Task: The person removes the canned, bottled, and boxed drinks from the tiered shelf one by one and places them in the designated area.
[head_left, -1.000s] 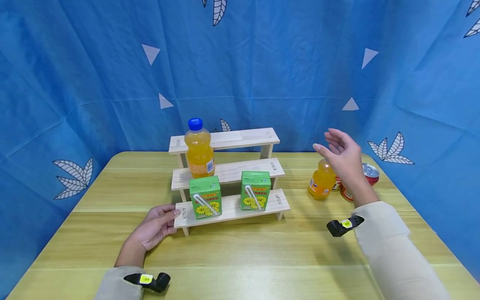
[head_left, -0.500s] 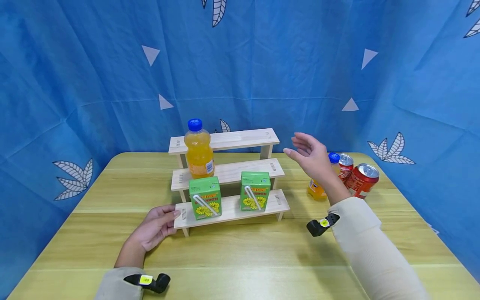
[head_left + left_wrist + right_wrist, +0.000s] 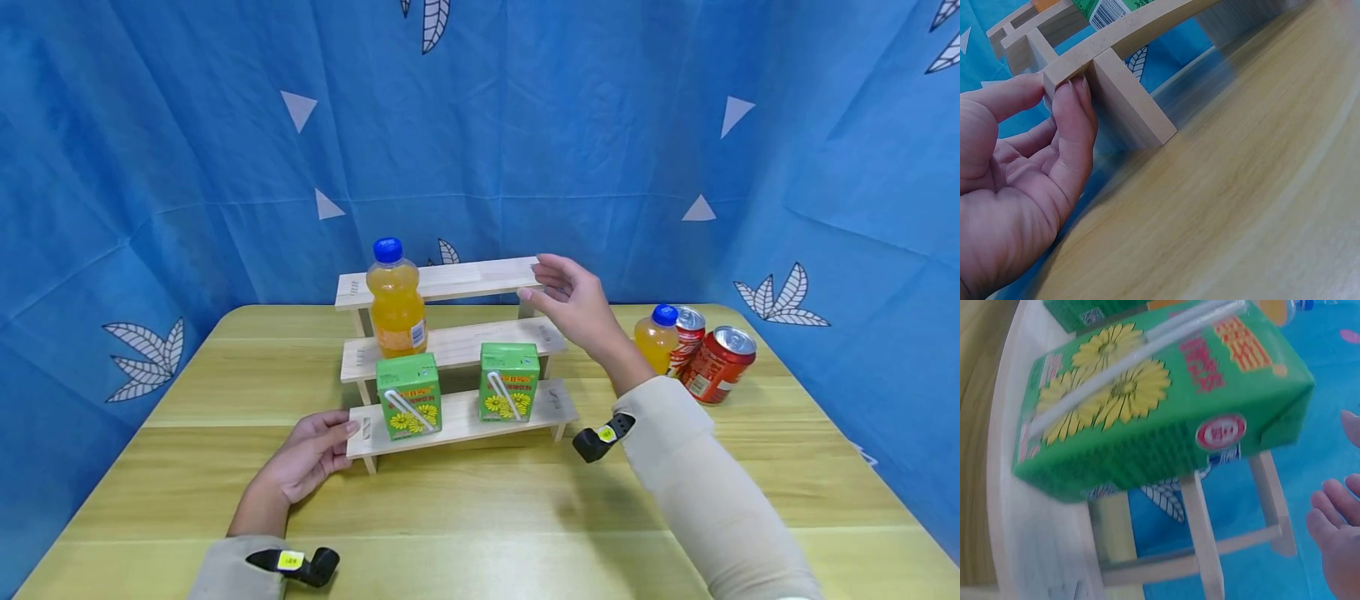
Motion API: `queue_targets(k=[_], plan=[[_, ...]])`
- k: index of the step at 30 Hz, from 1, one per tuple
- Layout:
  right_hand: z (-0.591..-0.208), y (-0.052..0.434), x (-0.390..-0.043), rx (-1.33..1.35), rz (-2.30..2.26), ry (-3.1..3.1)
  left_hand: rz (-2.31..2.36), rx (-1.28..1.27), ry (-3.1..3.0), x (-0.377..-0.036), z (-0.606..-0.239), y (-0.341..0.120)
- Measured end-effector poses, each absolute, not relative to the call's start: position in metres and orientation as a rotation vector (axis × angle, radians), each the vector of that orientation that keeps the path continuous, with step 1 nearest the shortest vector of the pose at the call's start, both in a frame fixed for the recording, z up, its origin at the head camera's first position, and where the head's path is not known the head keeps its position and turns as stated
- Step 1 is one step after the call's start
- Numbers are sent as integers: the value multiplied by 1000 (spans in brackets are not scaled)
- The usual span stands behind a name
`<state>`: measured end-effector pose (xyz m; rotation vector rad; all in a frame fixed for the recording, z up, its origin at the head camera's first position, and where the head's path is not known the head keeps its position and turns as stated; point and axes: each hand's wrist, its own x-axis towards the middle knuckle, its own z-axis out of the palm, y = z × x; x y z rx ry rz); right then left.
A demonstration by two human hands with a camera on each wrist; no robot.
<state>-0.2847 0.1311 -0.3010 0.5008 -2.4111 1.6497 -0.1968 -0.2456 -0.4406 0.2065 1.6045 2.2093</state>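
My left hand [image 3: 315, 454] grips the left end of the lowest board of a three-tier wooden shelf [image 3: 480, 427], thumb on top and fingers beneath, as the left wrist view shows. My right hand [image 3: 573, 304] hangs over the shelf's right side near the top board, fingers loosely bent and holding nothing. Two green juice boxes with white straws stand on the lowest board, the left box [image 3: 409, 396] and the right box [image 3: 508, 382]. An orange drink bottle [image 3: 397, 308] with a blue cap stands upright on the middle board at the left.
On the table's right side stand a second orange drink bottle [image 3: 655, 340] and two red soda cans, one in front [image 3: 720, 367] and one behind [image 3: 687, 337]. A blue curtain [image 3: 480, 150] hangs behind the wooden table [image 3: 465, 533].
My right hand has moved left from over the second bottle and cans to the shelf's right end, uncovering them. The left hand keeps its grip on the lowest board.
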Motion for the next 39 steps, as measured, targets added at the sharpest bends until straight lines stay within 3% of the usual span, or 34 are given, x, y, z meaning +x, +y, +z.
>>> queue_targets(k=[39], plan=[[-269, 16, -273, 853, 1489, -2591, 2201, 219, 1608, -197, -441, -245]])
